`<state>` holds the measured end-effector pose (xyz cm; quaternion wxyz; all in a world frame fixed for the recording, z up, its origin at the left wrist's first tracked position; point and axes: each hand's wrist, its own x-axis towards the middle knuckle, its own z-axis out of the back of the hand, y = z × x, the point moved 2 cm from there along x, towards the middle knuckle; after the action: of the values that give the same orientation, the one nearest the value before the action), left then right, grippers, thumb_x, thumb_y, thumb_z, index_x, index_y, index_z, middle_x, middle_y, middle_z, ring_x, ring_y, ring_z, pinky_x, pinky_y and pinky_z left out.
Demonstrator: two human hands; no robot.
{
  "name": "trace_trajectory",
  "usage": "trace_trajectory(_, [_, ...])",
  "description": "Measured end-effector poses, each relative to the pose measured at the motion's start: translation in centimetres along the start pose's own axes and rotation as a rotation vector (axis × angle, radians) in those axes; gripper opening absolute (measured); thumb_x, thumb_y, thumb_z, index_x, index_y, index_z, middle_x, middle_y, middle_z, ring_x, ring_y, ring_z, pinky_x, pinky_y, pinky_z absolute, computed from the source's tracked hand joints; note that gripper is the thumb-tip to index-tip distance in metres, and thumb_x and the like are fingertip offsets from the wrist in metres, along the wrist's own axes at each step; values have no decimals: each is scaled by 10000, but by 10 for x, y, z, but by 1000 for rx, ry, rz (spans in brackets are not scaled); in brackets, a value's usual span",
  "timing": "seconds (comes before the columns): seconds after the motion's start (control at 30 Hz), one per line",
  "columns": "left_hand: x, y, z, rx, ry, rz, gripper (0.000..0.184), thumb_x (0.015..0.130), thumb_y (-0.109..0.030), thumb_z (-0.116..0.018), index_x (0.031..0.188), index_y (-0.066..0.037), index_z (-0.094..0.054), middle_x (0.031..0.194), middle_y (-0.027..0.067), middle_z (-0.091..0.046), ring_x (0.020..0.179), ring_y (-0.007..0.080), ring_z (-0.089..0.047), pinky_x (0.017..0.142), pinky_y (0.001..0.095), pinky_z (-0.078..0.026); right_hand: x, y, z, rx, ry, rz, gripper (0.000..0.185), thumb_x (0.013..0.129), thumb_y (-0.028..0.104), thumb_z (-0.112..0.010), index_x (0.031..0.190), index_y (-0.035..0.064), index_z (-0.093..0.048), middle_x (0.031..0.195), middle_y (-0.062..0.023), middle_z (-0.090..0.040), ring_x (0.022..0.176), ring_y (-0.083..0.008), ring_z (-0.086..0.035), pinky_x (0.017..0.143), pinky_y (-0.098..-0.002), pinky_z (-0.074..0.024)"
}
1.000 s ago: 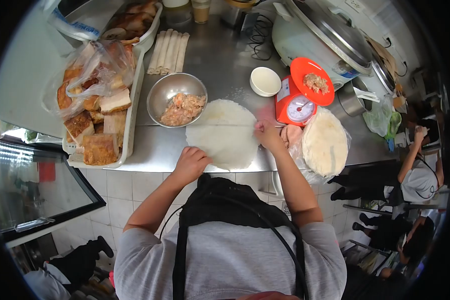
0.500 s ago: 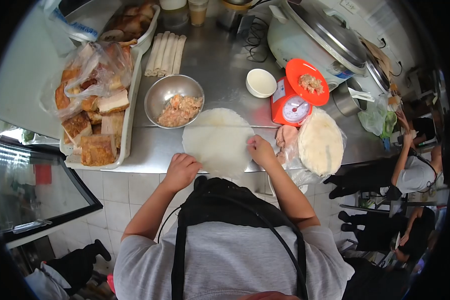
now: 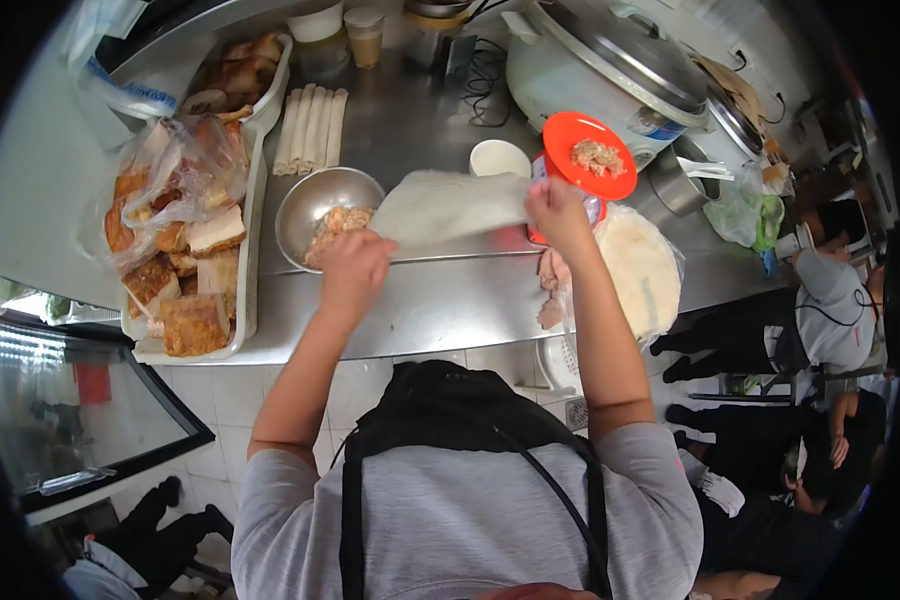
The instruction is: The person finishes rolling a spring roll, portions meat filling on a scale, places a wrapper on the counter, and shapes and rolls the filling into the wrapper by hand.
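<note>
White, thin sheet (image 3: 455, 205) is spanning the gap between both hands over the surface (image 3: 420, 315); left hand (image 3: 355, 268) is gripping near its eight-o'clock corner, right hand (image 3: 562, 212) its three-o'clock end; fingers are closing tight on it both sides, left ones blurring; uneven pulling could be tearing it, a slack pinch letting it fold and stick; steel bowl (image 3: 302, 203) with meat mix (image 3: 335, 226) is crowding nine o'clock, inviting smears; white bowl (image 3: 500, 157) is standing close at one, red scale (image 3: 592, 184) at three, both risking snags; pale stack (image 3: 644, 275) is lying at four, rolls (image 3: 311, 130) at ten.
</note>
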<state>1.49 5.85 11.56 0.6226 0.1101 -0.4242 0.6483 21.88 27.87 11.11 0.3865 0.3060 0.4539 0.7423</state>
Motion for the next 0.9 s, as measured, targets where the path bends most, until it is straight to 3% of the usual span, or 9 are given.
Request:
trace_trajectory(0.13, [-71,6,-26,96,192,-6,130,648,-77,-598,762,-130,-632,791,10,-544,835,211,-506,742,364,-351,-64,-60,-30,-348,142,-190,110,780,130,-538,832,33,-544,679,-113,-593,629,-232,-583,581,-339,-447])
trace_trajectory(0.27, [-107,14,-30,65,279,29,117,657,-91,-595,759,-137,-630,782,-10,-536,847,195,-502,756,360,-327,-90,-87,-52,-384,230,-156,152,748,125,-546,871,36,-552,733,-142,-612,704,-292,-599,632,-365,-458])
trace_trajectory(0.43, [-103,16,-24,42,292,37,131,645,-70,-612,763,-125,-625,783,1,-529,850,202,-500,758,359,-325,-92,-62,-47,-459,329,-189,183,743,161,-559,880,39,-564,777,-153,-622,774,-307,-603,677,-371,-465])
trace_trajectory(0.53, [-104,20,-24,12,325,40,161,625,-58,-622,773,-118,-625,803,17,-528,863,221,-497,769,367,-337,-81,-29,-30,-701,419,-161,192,758,187,-555,880,41,-578,800,-153,-625,782,-311,-601,689,-370,-467])
trace_trajectory(0.6, [-105,20,-25,-11,331,43,171,616,-57,-626,777,-115,-625,812,26,-527,869,231,-496,771,372,-345,-56,12,4,-471,-6,-145,239,770,239,-569,915,51,-596,824,-163,-620,783,-309,-602,705,-374,-466])
trace_trajectory(0.67, [-105,20,-24,-30,322,44,164,618,-63,-628,774,-113,-622,811,30,-527,867,236,-496,765,374,-348,-12,15,45,-349,-354,99,413,760,314,-616,1001,-18,-570,910,-201,-599,869,-321,-580,779,-380,-458])
trace_trajectory(0.73, [-104,22,-24,-48,339,35,158,619,-62,-623,770,-109,-620,813,32,-527,863,242,-495,757,375,-354,23,30,76,-658,-651,283,522,742,358,-629,1053,-49,-528,953,-208,-594,952,-337,-549,823,-383,-442])
trace_trajectory(0.9, [-95,26,-21,-109,404,20,153,625,-70,-614,773,-107,-618,795,35,-530,850,240,-500,726,365,-369,87,2,84,-679,-371,-401,594,707,425,-642,1078,-22,-519,1071,-219,-553,1038,-347,-507,857,-382,-430])
